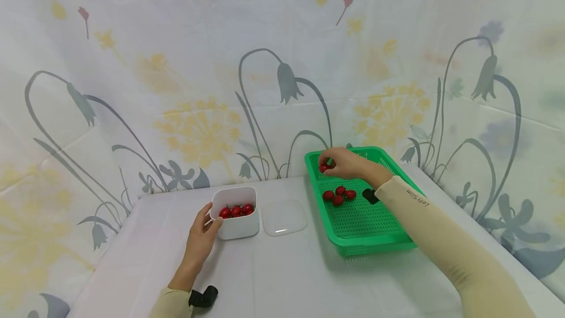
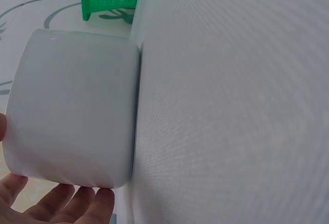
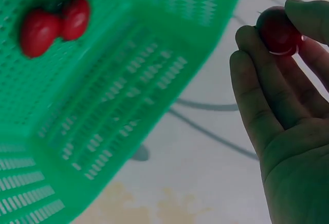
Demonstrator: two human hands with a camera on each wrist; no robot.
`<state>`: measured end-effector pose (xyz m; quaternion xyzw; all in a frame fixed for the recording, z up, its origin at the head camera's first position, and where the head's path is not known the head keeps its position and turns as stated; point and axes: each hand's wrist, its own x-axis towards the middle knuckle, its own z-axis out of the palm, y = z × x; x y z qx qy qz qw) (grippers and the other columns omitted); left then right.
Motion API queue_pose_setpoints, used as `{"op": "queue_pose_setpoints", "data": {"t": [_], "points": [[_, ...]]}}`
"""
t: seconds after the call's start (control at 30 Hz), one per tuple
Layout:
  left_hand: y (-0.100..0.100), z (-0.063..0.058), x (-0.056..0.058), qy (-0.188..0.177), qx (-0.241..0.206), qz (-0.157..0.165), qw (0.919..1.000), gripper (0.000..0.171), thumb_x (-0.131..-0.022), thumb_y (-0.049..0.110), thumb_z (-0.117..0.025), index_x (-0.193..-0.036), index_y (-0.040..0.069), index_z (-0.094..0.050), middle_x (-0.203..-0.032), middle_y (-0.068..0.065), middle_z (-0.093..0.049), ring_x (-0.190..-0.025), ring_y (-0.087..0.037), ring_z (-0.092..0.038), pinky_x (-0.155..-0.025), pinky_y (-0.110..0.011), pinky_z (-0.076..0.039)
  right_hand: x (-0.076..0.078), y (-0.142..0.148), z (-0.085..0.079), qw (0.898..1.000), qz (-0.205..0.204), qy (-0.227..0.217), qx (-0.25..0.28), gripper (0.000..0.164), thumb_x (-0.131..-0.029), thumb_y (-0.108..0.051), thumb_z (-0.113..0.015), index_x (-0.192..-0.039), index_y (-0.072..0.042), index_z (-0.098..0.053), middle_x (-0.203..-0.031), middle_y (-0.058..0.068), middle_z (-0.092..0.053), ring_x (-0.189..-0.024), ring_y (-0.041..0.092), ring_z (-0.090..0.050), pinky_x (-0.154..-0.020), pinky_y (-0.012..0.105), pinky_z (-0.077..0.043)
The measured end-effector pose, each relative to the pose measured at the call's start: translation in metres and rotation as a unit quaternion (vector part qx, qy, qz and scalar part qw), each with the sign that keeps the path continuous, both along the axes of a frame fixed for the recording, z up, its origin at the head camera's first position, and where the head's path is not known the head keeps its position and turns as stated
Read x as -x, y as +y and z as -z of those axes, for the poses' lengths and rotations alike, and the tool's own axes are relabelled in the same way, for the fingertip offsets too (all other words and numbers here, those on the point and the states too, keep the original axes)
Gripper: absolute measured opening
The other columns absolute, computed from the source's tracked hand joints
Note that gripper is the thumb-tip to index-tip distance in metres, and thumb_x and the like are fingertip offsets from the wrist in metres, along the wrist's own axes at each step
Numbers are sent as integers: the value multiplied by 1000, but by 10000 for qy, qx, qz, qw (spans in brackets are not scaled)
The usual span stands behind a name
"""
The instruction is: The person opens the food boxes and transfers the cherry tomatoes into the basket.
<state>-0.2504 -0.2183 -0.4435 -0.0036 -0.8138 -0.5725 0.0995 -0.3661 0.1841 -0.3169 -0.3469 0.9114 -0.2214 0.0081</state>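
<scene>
My right hand (image 1: 346, 163) pinches a red cherry tomato (image 3: 278, 30) between thumb and fingertips, over the far left part of the green basket (image 1: 328, 232). Below it, several more cherry tomatoes (image 1: 338, 200) lie clustered on the basket's perforated floor. Around the left corner of a white square container (image 1: 239, 228), my left hand (image 1: 204, 232) holds on, with the thumb at the front rim and the fingers along the side. A few cherry tomatoes (image 1: 236, 211) are inside that container. The left wrist view shows fingertips (image 2: 104, 198) against the container's smooth outer wall.
A flat translucent lid (image 1: 284, 217) lies on the white tabletop (image 1: 282, 278) between the container and the basket. Behind the table hangs a flower-printed cloth (image 1: 282, 126). The basket's raised rim stands around its tomatoes.
</scene>
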Motion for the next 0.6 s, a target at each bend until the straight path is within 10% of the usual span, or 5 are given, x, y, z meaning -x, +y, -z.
{"op": "queue_pose_setpoints", "data": {"t": [0.6], "points": [[0, 0, 0, -9, 9, -7, 10000, 59, -98, 25, -55, -149, 13, -30, -142, -24, -40, -127, -41, -44, -102, -54, -37, 9, 30, 42, 9905, 294, -645, -1177, 20, -82, -5, -67, -102, -5, -62, -96, 5, -59, -85, 21, -49, -70, 35, -45]]}}
